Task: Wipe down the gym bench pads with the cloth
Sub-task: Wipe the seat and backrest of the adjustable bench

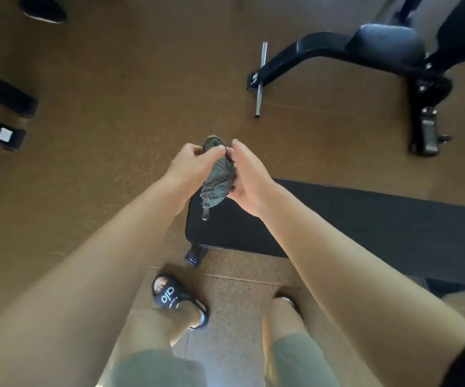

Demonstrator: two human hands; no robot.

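Note:
A dark grey-green patterned cloth (215, 180) hangs bunched between my two hands, above the left end of a black flat bench pad (365, 222). My left hand (190, 163) pinches the cloth's top edge with curled fingers. My right hand (246, 177) holds the cloth's right side, thumb and fingers wrapped around its lower part. The cloth's tail dangles just over the pad's left end. The pad stretches from centre to the right edge, partly hidden by my right forearm.
Brown rubber floor all around. A second black bench or machine (387, 48) with a steel bar (261, 79) stands at the upper right. Black equipment feet (2, 115) lie at the left edge. My feet in black slides (175, 300) stand beside the bench's left end.

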